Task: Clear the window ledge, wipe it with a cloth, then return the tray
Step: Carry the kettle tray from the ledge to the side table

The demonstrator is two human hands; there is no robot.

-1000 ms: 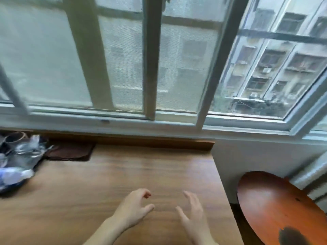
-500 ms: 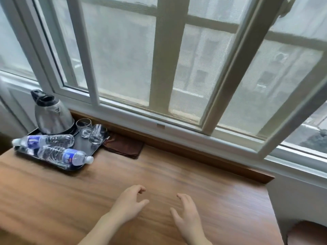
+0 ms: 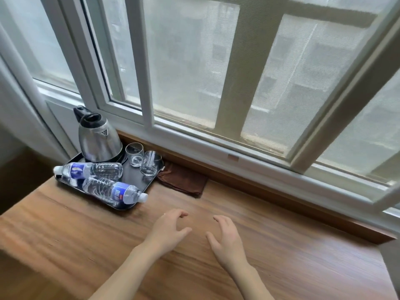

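Note:
A black tray (image 3: 141,184) sits at the far left of the wooden ledge (image 3: 270,256), against the window. On it stand a steel kettle (image 3: 97,139) and two glasses (image 3: 134,154), and two water bottles (image 3: 91,170) lie on their sides. A folded brown cloth (image 3: 184,179) lies just right of the tray. My left hand (image 3: 167,229) and my right hand (image 3: 227,240) hover over the ledge in front of the tray, fingers apart, holding nothing.
A white-framed sliding window (image 3: 216,135) with a mesh screen runs along the back of the ledge. A white wall panel (image 3: 19,118) stands at the left. The ledge ends at the right edge near a wall (image 3: 389,263).
The view has swung left, bringing the tray, kettle and cloth fully into sight. Both hands stay open over the ledge in much the same pose.

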